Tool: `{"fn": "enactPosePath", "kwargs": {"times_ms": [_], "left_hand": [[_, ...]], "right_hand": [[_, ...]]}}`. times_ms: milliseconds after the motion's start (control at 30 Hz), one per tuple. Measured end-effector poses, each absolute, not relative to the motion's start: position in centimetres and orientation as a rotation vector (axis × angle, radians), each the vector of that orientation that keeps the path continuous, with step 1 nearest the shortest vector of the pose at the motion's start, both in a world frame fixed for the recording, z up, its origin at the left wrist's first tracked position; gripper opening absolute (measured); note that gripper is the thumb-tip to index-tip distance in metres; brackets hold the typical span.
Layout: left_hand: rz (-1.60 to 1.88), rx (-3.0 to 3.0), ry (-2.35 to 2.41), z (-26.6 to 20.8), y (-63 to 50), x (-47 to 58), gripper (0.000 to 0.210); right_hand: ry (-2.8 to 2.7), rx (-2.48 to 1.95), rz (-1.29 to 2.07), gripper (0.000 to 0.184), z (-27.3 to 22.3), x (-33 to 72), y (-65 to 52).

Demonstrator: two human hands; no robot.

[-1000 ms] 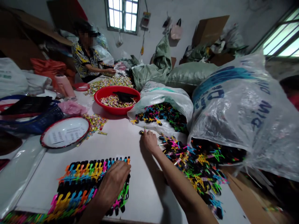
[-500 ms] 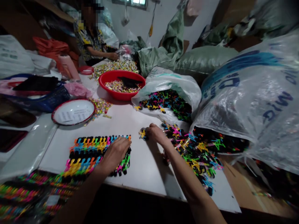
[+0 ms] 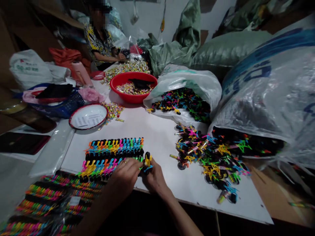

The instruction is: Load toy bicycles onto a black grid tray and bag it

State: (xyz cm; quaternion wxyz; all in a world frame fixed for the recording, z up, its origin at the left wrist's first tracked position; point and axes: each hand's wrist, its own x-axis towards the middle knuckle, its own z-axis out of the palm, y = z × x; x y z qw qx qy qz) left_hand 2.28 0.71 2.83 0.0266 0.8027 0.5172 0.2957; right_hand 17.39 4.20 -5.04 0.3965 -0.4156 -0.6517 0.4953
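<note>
My right hand (image 3: 155, 179) is closed around a few small toy bicycles (image 3: 148, 160), with yellow and blue frames and black wheels, just above the table's front part. My left hand (image 3: 127, 173) meets it there, its fingers pinched at a small green part of a toy bicycle; the fingertips are partly hidden. Under and beyond the left hand, toy bicycles stand packed side by side in two rows, a back row (image 3: 114, 146) and a front row (image 3: 100, 167), in many colours. To the right lies a loose heap of toy bicycles (image 3: 214, 160), some with small candy-like tubes.
An open white sack (image 3: 214, 78) spills more bicycles behind the heap; a bulging sack (image 3: 268, 91) stands at right. Farther back are a red basin (image 3: 123, 97) and an enamel plate (image 3: 88, 116). Packed bags of bicycles (image 3: 36, 208) lie front left. Another person (image 3: 99, 46) sits at the far end.
My right hand has come back from beside the heap toward my left hand, carrying toy bicycles. My left hand has moved off the rows' right end, and the view has shifted.
</note>
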Motion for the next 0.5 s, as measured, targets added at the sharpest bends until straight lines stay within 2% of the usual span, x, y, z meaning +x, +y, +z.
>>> {"fn": "enactPosePath", "kwargs": {"times_ms": [233, 500], "left_hand": [[0.973, 2.492, 1.679, 1.2, 0.2, 3.2, 0.019], [0.971, 2.391, 1.687, 1.3, 0.7, 3.3, 0.019]], "right_hand": [[-2.021, -1.009, 0.848, 0.010, -5.6, 17.7, 3.5], [-2.258, -0.998, 0.648, 0.012, -5.3, 17.4, 4.7]]}}
